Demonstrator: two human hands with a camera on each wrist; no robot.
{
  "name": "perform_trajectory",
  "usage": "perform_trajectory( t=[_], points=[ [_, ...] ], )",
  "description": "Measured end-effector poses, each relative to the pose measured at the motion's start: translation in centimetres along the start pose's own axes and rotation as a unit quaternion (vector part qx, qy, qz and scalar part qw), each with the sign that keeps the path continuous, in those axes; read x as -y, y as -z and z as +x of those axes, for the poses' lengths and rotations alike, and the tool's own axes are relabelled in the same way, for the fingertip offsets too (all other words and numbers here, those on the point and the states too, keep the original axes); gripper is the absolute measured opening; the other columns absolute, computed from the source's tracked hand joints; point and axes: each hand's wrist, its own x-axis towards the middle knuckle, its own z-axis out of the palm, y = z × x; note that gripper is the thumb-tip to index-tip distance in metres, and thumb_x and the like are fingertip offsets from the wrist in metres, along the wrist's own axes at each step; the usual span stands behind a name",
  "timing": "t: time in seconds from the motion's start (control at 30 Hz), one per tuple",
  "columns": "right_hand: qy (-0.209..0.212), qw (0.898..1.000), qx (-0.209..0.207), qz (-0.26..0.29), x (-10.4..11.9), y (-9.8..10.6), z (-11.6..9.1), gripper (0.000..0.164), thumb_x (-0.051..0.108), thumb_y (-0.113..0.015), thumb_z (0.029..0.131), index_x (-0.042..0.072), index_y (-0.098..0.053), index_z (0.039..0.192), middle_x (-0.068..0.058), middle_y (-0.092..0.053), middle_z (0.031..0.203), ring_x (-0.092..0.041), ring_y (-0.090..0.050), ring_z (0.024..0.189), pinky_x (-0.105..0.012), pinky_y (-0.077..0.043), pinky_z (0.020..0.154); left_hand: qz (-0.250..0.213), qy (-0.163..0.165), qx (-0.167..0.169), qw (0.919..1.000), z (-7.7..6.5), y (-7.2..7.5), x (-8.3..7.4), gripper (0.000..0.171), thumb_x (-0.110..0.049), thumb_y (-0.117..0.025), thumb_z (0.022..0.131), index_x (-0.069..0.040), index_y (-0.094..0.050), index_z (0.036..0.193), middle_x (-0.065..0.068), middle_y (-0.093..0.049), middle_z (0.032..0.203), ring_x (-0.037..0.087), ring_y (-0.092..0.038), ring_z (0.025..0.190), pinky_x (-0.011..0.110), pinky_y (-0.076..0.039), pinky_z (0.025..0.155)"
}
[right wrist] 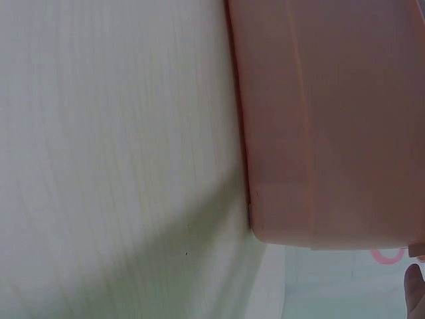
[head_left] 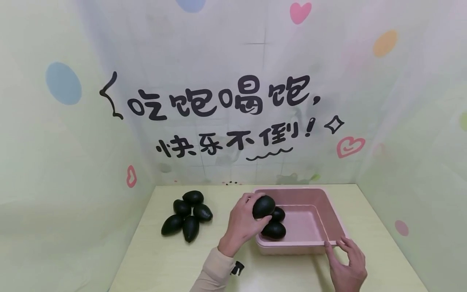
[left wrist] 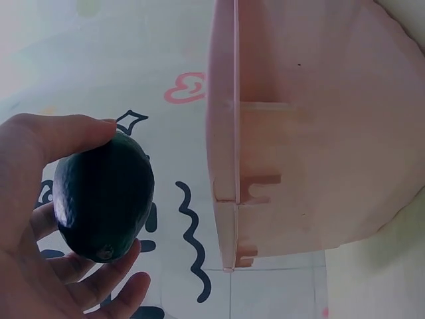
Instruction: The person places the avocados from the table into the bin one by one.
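Observation:
My left hand (head_left: pixel 243 221) grips a dark green avocado (head_left: pixel 264 207) above the left side of a pink plastic bin (head_left: pixel 292 244). In the left wrist view, thumb and fingers curl around the same avocado (left wrist: pixel 106 199), beside the bin's wall (left wrist: pixel 319 153). Two more avocados are visible in the bin's left end, one farther back (head_left: pixel 279 214) and one nearer (head_left: pixel 275 231); the raised one partly covers them. At the front right corner, my right hand (head_left: pixel 348 263) holds the bin's rim between thumb and fingers. Only a fingertip (right wrist: pixel 415 292) of it shows in the right wrist view.
Several avocados (head_left: pixel 191 228) lie clustered on the pale wooden table (head_left: pixel 146 259), left of the bin. Printed fabric walls (head_left: pixel 233 48) enclose the table at the back and both sides. A small black object (head_left: pixel 238 268) shows at the left sleeve's cuff.

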Motion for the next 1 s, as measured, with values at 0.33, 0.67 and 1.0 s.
perform_trajectory(
  t=[0.33,0.67,1.0],
  points=[
    [0.001,1.0,0.003,-0.002,-0.1,-0.1,-0.1,0.027,-0.017,-0.082,0.061,-0.019,-0.072,0.086,-0.042,-0.068,0.096,0.009,-0.061,0.115,-0.01,-0.042,0.104,-0.017,0.006,0.024,0.9996,0.0,-1.1,0.1,0.061,-0.037,-0.089,0.083,-0.023,-0.067,0.139,0.003,-0.067,0.125,0.021,-0.071,0.107,0.04,-0.06,0.087],
    [-0.001,1.0,0.004,-0.004,-0.8,0.1,-0.4,0.025,-0.014,-0.084,0.065,-0.019,-0.073,0.087,-0.042,-0.069,0.098,0.008,-0.063,0.115,-0.012,-0.043,0.104,-0.015,-0.001,0.043,0.999,0.2,-1.9,-0.5,0.06,-0.038,-0.088,0.083,-0.025,-0.067,0.138,0.002,-0.067,0.124,0.02,-0.07,0.105,0.036,-0.059,0.084],
    [-0.008,1.0,0.005,-0.005,-0.8,0.1,-0.4,0.026,-0.015,-0.084,0.064,-0.018,-0.074,0.088,-0.041,-0.069,0.099,0.007,-0.063,0.115,-0.012,-0.043,0.104,-0.014,-0.006,0.049,0.9987,0.2,-2.6,-0.8,0.058,-0.041,-0.086,0.086,-0.025,-0.067,0.138,0.001,-0.067,0.123,0.019,-0.07,0.102,0.032,-0.059,0.081]
  ],
)
